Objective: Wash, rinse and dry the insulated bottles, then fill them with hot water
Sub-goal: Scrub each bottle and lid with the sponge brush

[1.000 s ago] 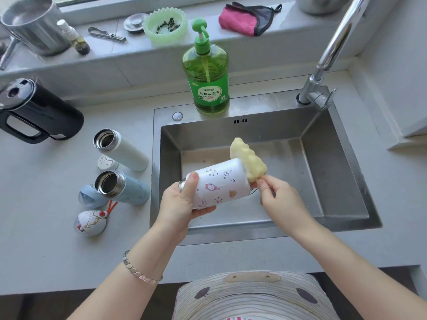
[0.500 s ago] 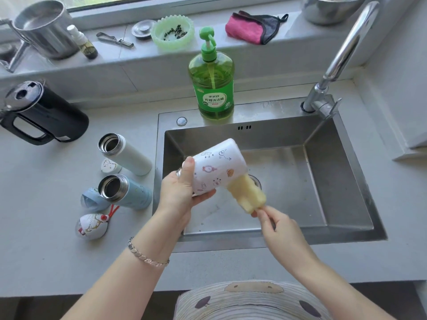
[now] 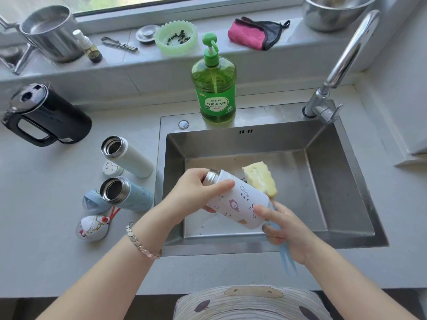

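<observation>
Over the steel sink [image 3: 351,172], my left hand [image 3: 194,192] grips the metal neck of a white insulated bottle with cartoon prints [image 3: 238,202], held tilted with its base toward the right. My right hand [image 3: 286,229] holds a sponge brush by its light blue handle; its yellow sponge head [image 3: 260,179] rests against the far side of the bottle's base. Two more open bottles lie on the counter to the left: a plain white one [image 3: 129,157] and a light blue one [image 3: 128,192]. Their lids [image 3: 92,227] lie beside them.
A green dish soap pump bottle [image 3: 213,88] stands behind the sink, and the tap [image 3: 342,65] is at back right. A black kettle [image 3: 46,116] sits at left. The sill holds a steel mug [image 3: 50,33], a green bowl [image 3: 175,38] and a pink cloth [image 3: 251,33].
The sponge head swung from below the bottle's base back up behind it. The bottle tilted so its base now points down and right, and my right hand moved closer to the bottle.
</observation>
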